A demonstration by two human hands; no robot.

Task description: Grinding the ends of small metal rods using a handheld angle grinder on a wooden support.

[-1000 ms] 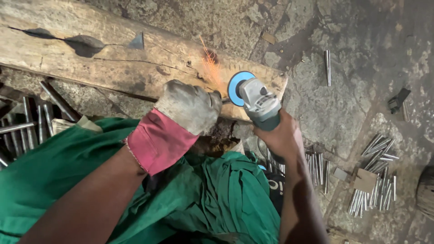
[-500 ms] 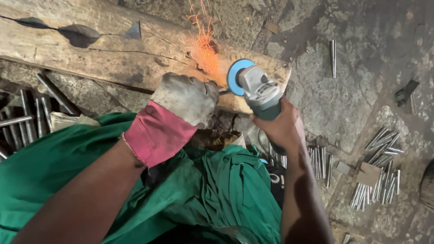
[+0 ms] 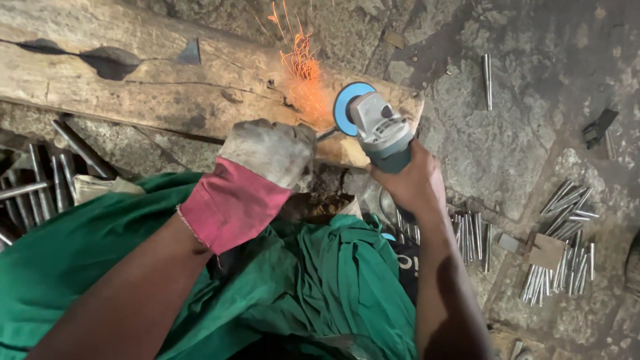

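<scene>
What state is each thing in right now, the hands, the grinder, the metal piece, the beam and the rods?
Left hand: gloved, closed on the metal piece.
Right hand: bare, gripping the grinder.
Angle grinder: running, disc throwing sparks.
Metal piece: held against the disc, mostly hidden.
Wooden beam: lying flat, cracked.
Metal rods: loose on the ground.

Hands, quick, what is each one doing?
Left hand: gloved, closed on a thin metal rod.
Right hand: bare, closed around the angle grinder.
</scene>
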